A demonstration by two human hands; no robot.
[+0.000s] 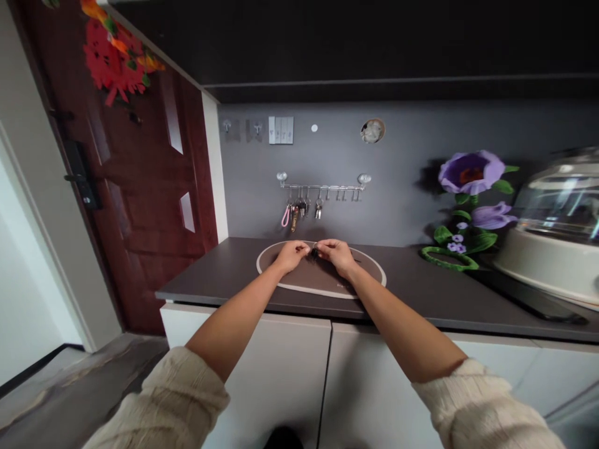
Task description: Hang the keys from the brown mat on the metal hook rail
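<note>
Over the oval brown mat [322, 293] with a pale rim, my two hands are close together. My left hand [293, 254] is closed in a pinch at the left side of a small dark key ring [314, 253]. Thumb and fingers of my right hand [337, 254] pinch its right side. The ring's fine parts are too small to make out and partly hidden by my fingers. On the wall just beyond, a metal hook rail [322, 186] carries several bunches of keys [304, 207], one with a pink loop [286, 216]. Its right-hand hooks hold nothing.
The dark countertop [412, 293] runs above white cabinet doors [262, 368]. To the right stand purple knitted flowers [472, 171] and a white appliance with a clear dome [556, 249]. A dark cabinet [374, 50] overhangs the counter. A red-brown door [140, 187] is at left.
</note>
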